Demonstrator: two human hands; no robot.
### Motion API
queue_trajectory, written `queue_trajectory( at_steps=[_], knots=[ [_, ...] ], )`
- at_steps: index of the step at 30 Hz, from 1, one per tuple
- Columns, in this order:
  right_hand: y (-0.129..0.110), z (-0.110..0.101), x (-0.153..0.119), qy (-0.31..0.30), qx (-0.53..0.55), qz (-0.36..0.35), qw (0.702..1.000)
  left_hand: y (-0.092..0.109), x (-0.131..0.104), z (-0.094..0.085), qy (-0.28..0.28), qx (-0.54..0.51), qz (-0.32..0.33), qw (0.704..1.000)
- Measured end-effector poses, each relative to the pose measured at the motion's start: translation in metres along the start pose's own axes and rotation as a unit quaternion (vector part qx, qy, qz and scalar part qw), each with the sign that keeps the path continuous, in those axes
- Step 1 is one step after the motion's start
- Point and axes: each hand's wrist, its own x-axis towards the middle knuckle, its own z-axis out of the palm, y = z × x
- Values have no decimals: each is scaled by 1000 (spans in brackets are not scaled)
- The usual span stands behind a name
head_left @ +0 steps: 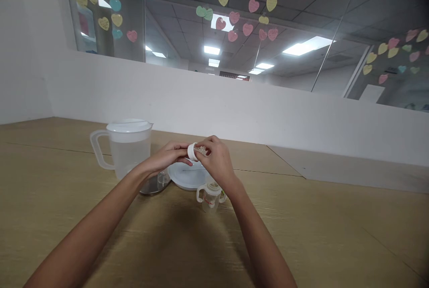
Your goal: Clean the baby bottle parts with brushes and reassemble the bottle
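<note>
Above a white plate (187,180), my two hands meet around a small white bottle collar ring (192,151). My left hand (170,154) grips the collar from the left with its fingertips. From the right, my right hand (216,154) pinches a clear, soft-looking piece (201,150) set against the collar; it looks like a bottle teat, partly hidden by the fingers. Just below my right hand, a clear baby bottle (211,201) with two side handles stands upright on the table, its top open and partly covered by my wrist.
A large translucent lidded pitcher (130,147) stands at the left, its handle pointing left. Beside it, a dark round tray (152,188) holds a small clear container (163,177), partly behind my left wrist. A white wall (201,104) with a window above bounds the wooden table (301,234).
</note>
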Motion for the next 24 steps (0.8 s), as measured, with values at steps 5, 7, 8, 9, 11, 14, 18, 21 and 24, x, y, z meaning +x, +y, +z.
queue_trajectory(
  at_steps=[5,7,8,9,11,14,18,21,24],
  knots=[
    [2,0,0,36,19,25,999,2,-1,2,-5,-78,10,997],
    [1,0,1,26,41,29,998,4,-2,4,19,-42,18,999],
    [1,-1,1,17,67,35,997,5,-3,6,42,-12,24,999],
    [0,-2,2,3,107,45,993,5,-3,8,71,20,31,997],
    [-1,-5,3,-33,234,84,968,5,-3,11,134,76,57,986],
    [-3,-10,4,-60,444,172,877,-1,0,15,213,141,116,960],
    [-7,-14,5,-37,561,240,791,-11,4,19,276,209,197,917],
    [-11,-17,6,-40,595,257,760,-16,5,21,309,219,229,897],
    [-12,-20,6,-28,616,274,738,-19,5,23,313,186,236,901]
  ],
)
